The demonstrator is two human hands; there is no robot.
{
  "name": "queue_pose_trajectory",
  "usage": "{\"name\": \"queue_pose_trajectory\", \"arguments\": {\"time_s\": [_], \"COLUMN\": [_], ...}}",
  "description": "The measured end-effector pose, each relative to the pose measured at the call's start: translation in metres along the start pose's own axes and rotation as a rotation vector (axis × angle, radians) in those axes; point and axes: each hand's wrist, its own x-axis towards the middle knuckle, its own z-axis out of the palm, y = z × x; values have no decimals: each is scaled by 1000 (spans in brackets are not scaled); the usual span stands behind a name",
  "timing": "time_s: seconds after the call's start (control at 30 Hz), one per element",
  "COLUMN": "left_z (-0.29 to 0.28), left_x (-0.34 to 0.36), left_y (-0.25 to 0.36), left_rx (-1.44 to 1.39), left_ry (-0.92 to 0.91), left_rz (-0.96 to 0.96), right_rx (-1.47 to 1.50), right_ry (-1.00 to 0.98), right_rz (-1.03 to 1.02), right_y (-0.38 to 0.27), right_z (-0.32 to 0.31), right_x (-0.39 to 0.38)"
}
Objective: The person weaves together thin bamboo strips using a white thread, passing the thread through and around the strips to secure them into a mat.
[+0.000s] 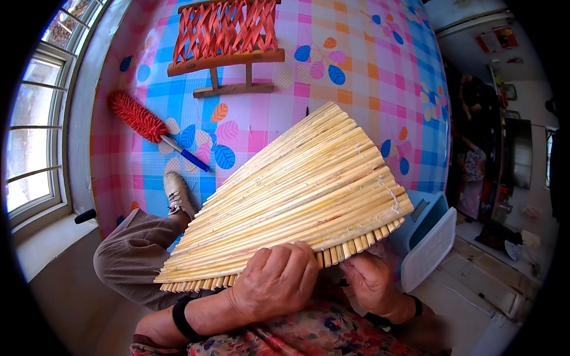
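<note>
A mat of pale straw-coloured plant stalks, stitched side by side with thread, lies across my lap, tilted up. Two layers of stalks show along its near edge, and a loose knot of white thread hangs near the right corner. My left hand is closed over the near edge around its middle, knuckles up. Farther right, my right hand holds the same edge from below, its fingers partly hidden beneath the stalk ends. Whether it also pinches a needle or thread cannot be seen.
A wooden folding stool with red woven straps stands ahead on the checked, leaf-patterned sheet. A red duster with a blue handle lies left, near my shoe. Right are a blue bin and white lid; a barred window is left.
</note>
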Motion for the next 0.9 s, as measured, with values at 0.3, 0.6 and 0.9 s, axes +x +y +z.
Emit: {"name": "queue_pose_trajectory", "arguments": {"time_s": [0.3,0.6,0.9], "left_z": [1,3,7], "left_x": [1,-21,-28], "left_y": [-3,-12,-14], "left_rx": [-78,-347,-388], "left_ry": [32,40,-106], "left_rz": [14,-14,129], "right_rx": [-70,76,91], "right_ry": [-72,-5,5], "right_rz": [-15,108,126], "right_y": [3,23,26], "right_z": [4,-6,-10], "right_x": [7,2,-8]}}
